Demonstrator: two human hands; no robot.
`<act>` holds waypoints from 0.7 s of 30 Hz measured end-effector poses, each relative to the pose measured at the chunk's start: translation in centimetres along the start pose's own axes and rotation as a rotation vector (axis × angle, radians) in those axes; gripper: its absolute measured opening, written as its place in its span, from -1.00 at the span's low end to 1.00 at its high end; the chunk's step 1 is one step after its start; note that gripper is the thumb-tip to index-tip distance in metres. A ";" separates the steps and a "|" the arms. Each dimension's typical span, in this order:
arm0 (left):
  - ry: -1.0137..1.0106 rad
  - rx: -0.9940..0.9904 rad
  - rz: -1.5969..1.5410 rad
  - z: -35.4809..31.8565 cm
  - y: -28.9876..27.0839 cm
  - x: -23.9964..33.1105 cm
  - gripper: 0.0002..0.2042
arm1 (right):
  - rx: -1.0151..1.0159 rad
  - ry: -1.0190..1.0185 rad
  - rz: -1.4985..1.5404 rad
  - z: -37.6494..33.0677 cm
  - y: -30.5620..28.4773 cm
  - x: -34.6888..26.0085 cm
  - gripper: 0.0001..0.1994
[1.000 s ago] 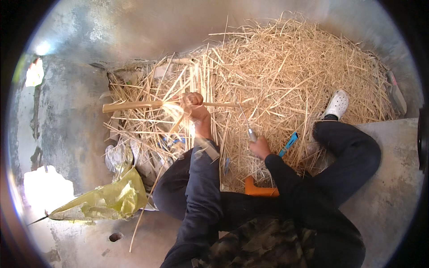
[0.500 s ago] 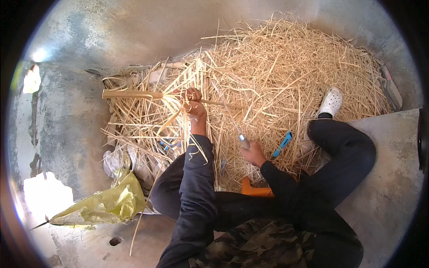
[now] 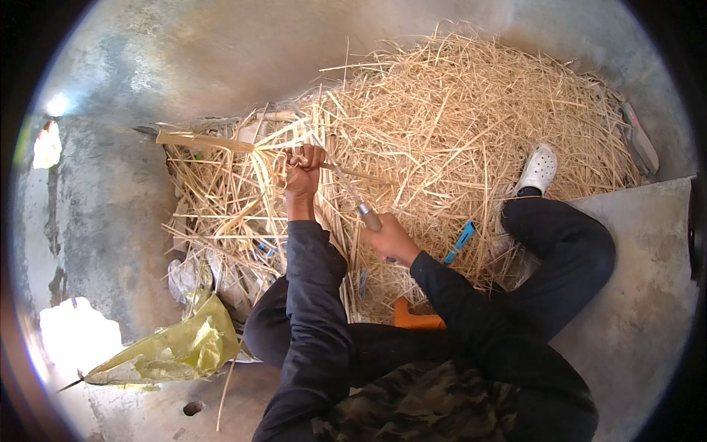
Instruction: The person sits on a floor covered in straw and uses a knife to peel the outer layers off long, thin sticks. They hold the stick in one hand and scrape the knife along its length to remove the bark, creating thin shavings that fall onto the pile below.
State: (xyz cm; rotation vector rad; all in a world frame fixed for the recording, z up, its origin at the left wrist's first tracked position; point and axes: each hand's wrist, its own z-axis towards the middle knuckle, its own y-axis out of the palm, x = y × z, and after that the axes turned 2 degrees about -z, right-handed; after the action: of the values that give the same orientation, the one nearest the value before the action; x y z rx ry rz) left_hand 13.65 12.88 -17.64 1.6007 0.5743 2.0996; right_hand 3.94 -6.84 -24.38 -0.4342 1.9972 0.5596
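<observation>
My left hand (image 3: pixel 303 175) is closed around a pale bamboo piece (image 3: pixel 206 141), its thick end pointing left and a thin end showing to the right. Where it meets my fist, the bamboo is frayed into several strips and curls. In my right hand (image 3: pixel 390 240), lower and to the right, is a knife (image 3: pixel 370 216) with a wooden handle and metal collar. Its long thin blade slants up and left beside my left fist. Whether the blade touches the bamboo, I cannot tell.
A big heap of bamboo shavings (image 3: pixel 486 110) covers the floor ahead. A blue tool (image 3: pixel 460 243) and an orange handle-like object (image 3: pixel 414 318) lie near my legs. My foot wears a white clog (image 3: pixel 540 169). At left is a yellow-green sack (image 3: pixel 177 350) by the concrete wall (image 3: pixel 110 214).
My right hand has moved up and left with the knife, bringing its blade nearer my left fist. My left hand and the bamboo have shifted slightly left.
</observation>
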 end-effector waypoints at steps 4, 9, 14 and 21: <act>-0.002 -0.101 -0.032 0.4 0.1 0.3 -0.56 | 0.231 0.001 -0.155 3.6 -2.6 10.4 -0.78; 0.084 -0.137 -0.070 -0.3 -1.3 0.3 -0.57 | 0.147 0.118 -0.079 1.5 -1.7 7.7 -0.79; -0.005 -0.031 -0.045 0.2 -0.7 0.6 -0.56 | 0.169 -0.190 -0.243 0.7 1.6 3.3 -0.74; 0.028 -0.070 -0.135 0.7 -1.6 0.4 -0.57 | 0.456 0.253 -0.324 4.0 -4.9 20.7 -0.80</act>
State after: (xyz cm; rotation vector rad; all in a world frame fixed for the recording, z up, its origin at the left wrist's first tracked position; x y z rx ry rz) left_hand 14.37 14.46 -18.04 1.4549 0.5941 2.0231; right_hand -0.10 -10.08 -45.36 -0.5472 2.1538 -0.1620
